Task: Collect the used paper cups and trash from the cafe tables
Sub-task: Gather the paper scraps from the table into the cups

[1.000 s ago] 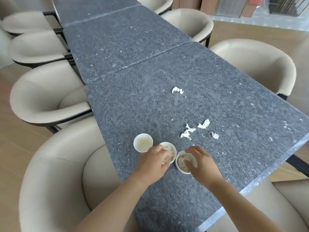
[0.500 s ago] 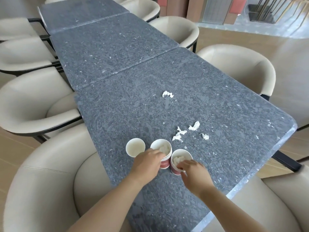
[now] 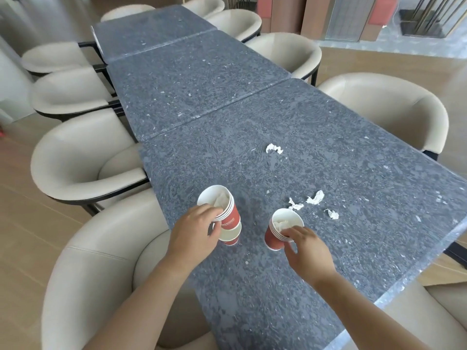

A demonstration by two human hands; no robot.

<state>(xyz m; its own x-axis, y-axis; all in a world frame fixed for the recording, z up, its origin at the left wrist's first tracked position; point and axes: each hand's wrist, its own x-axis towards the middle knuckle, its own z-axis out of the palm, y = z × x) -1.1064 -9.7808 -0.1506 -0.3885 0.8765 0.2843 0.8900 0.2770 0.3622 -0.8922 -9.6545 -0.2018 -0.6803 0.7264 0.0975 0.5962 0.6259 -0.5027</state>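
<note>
- The left hand [image 3: 195,229] was closed round a nested stack of red paper cups [image 3: 222,208], fingers on the rims. The stack was held tilted, its base entering a further cup [image 3: 230,234] standing on the counter [image 3: 252,127]. Judged purpose: nesting all cups into one stack for single-handed carrying.
- Crumpled tissue lay inside the top cup of that stack, so the cup served as a trash holder.
- The right hand [image 3: 304,248] pinched the near rim of a second nested stack [image 3: 280,232], which stood on the counter holding white paper. The grip was likely for steadying or lifting.
- Loose paper scraps [image 3: 312,202] lay on the counter just beyond the second stack, with one more scrap [image 3: 274,148] farther off. These remained to be collected, probably into a cup.
- Cream chairs [image 3: 83,157] lined both sides of the counter.
</note>
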